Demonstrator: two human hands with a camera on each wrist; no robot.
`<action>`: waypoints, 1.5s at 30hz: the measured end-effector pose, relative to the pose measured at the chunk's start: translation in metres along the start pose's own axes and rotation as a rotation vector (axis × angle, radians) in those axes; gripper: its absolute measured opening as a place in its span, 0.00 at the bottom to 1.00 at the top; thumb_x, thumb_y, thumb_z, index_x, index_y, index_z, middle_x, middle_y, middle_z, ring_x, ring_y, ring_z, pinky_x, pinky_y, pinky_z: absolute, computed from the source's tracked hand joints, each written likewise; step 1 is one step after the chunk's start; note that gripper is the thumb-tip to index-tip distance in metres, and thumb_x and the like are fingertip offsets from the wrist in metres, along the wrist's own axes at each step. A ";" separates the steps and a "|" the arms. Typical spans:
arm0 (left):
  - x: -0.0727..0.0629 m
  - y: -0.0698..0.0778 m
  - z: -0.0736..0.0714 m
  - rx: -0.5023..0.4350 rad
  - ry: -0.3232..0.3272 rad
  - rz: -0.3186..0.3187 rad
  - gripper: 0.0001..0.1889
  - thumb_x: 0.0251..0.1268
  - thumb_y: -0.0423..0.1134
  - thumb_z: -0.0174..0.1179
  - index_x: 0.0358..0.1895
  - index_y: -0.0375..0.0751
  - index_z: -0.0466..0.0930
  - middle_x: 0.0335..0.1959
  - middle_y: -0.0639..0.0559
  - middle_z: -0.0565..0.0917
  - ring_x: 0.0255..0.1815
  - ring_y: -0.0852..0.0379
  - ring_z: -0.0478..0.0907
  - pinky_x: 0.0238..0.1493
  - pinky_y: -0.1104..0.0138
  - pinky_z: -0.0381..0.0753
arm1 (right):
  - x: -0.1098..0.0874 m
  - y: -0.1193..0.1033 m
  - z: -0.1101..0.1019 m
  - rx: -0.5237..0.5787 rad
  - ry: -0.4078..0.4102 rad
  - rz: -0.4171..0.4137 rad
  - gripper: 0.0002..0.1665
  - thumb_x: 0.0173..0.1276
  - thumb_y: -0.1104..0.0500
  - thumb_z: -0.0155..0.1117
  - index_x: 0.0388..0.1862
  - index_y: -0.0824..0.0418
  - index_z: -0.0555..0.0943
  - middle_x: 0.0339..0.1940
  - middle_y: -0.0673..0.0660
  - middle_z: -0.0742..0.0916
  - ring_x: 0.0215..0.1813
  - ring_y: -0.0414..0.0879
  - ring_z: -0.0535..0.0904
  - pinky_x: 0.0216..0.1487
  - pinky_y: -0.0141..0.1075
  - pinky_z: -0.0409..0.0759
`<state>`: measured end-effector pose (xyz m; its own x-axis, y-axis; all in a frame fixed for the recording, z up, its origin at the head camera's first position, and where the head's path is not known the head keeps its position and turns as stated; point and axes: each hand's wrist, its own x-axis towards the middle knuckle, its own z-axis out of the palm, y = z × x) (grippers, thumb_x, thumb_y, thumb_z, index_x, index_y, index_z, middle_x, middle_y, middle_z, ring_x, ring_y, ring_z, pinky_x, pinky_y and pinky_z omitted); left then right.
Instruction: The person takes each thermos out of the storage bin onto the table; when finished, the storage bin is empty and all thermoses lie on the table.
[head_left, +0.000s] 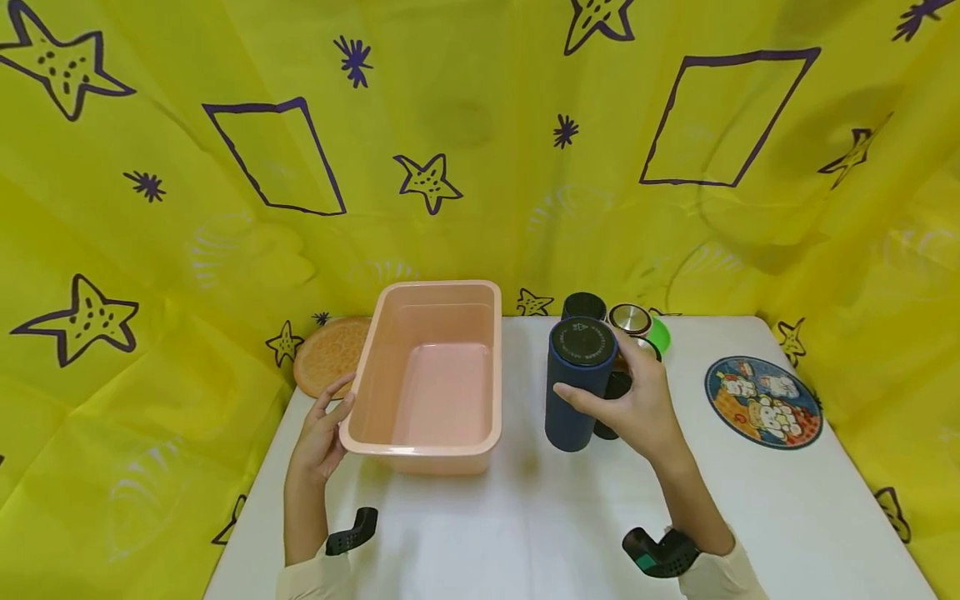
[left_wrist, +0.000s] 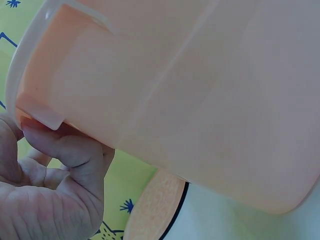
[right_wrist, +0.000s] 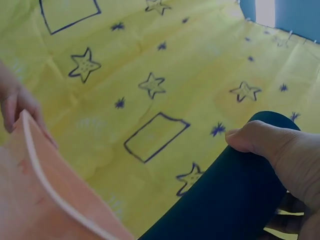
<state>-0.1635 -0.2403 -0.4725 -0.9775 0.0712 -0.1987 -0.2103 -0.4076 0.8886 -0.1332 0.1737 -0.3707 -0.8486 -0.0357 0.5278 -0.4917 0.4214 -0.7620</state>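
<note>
In the head view my left hand grips the left rim of a peach plastic basin, which is tilted so its inside faces me. The left wrist view shows the thumb against the basin's outer wall just under the rim. My right hand holds a dark blue cylindrical bottle around its side, to the right of the basin. A black disc with printed marks faces up at the bottle's end. Most of the right fingers are hidden behind the bottle.
Behind the bottle stand a black-topped cylinder, a container with a silver lid and a green round thing. A round patterned mat lies at right, a tan disc at left. Yellow cloth surrounds the white table.
</note>
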 end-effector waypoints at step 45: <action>0.002 -0.004 -0.001 0.007 -0.033 0.033 0.18 0.76 0.34 0.49 0.64 0.53 0.70 0.42 0.55 0.85 0.36 0.61 0.85 0.33 0.68 0.85 | -0.056 0.066 0.031 -0.322 0.209 0.178 0.47 0.37 0.58 0.87 0.58 0.69 0.75 0.46 0.63 0.82 0.45 0.50 0.77 0.43 0.24 0.69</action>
<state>-0.1646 -0.2399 -0.4768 -0.9839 0.0879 -0.1557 -0.1781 -0.4040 0.8973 -0.1245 0.1758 -0.4623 -0.8404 0.2337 0.4890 -0.2270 0.6675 -0.7092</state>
